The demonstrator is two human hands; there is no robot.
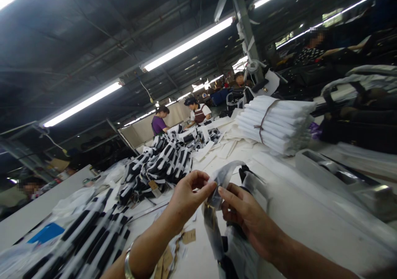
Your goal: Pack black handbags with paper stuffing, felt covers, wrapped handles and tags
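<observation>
My left hand [187,196] pinches a black strap wrapped in translucent white sheeting [228,172], thumb and forefinger pressed on its upper bend. My right hand [246,210] grips the same wrapped strap just to the right, its thumb laid over the sheeting. The strap curves over at the top and runs down between my wrists toward the bottom edge. A small gold-coloured metal part shows on it under my fingers. More black material in sheeting lies behind and below my right hand. A silver bangle circles my left wrist.
Black-and-white wrapped straps lie in a heap [164,159] and in a row [93,237] at left. Brown paper tags [188,236] sit near my left forearm. Beyond are a tied bundle of white sheets [273,121] and a grey tape dispenser [344,183]. Several people work farther back.
</observation>
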